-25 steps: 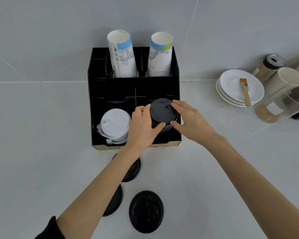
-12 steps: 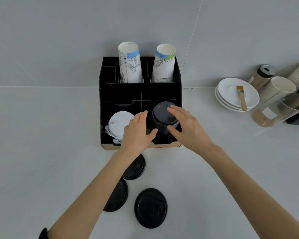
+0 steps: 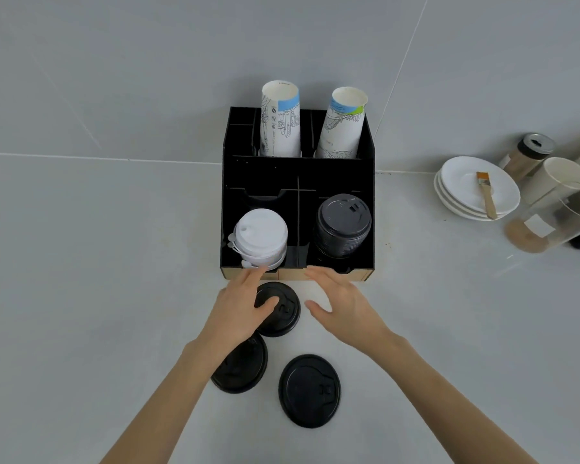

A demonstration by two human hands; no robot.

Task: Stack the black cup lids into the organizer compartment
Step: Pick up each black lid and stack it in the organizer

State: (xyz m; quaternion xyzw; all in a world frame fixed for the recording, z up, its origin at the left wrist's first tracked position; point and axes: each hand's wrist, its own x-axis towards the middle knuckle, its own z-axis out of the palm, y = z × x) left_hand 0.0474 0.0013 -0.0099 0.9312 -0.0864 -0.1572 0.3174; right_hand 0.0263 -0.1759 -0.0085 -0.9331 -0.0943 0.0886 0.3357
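A black organizer (image 3: 369,195) stands against the wall. Its front right compartment holds a stack of black lids (image 3: 344,226); the front left one holds a stack of white lids (image 3: 261,236). Three loose black lids lie on the counter in front: a near one (image 3: 287,309), a left one (image 3: 245,366) and a right one (image 3: 309,390). My left hand (image 3: 241,313) hovers over the near lid with fingers apart, its thumb above the lid; contact is unclear. My right hand (image 3: 344,304) is open beside that lid, holding nothing.
Two tall paper cups (image 3: 279,120) (image 3: 342,123) stand in the organizer's rear slots. At the right are stacked white plates (image 3: 462,195) with a brush (image 3: 486,192), a shaker jar (image 3: 526,155), a white cup (image 3: 559,179) and a clear container (image 3: 556,222).
Both hands have let go of the black lid stack in the organizer and drawn back toward me, down to the loose lids on the counter. The camera view shifted too.
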